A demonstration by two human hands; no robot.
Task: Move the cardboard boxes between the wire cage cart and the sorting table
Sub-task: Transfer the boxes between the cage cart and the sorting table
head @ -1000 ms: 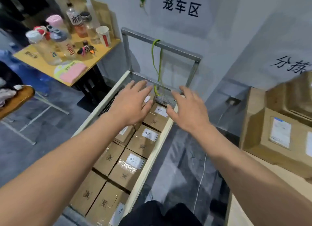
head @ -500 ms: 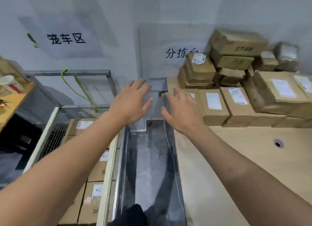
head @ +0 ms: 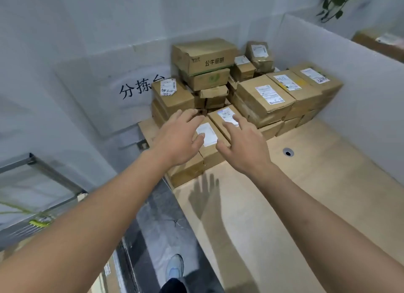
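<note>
A heap of cardboard boxes (head: 264, 98) with white labels fills the far corner of the tan sorting table (head: 306, 194). At its near edge lies a low box with a white label (head: 207, 134). My left hand (head: 179, 139) hovers over this box's left side, fingers spread and holding nothing. To the right, my right hand (head: 242, 144) is spread above the neighbouring labelled box (head: 225, 115), also empty. Whether either hand touches cardboard I cannot tell. The wire cage cart (head: 43, 183) shows only its metal frame at the lower left.
White walls enclose the table at the back and right. A round hole (head: 288, 152) sits in the tabletop. A dark floor strip (head: 161, 238) with my shoe (head: 175, 268) separates cart and table. A green strap (head: 39, 222) hangs on the cart frame.
The view has swung right from the cart to the table. Both empty hands have travelled from above the cart's boxes, across the gap, to above the near boxes of the heap.
</note>
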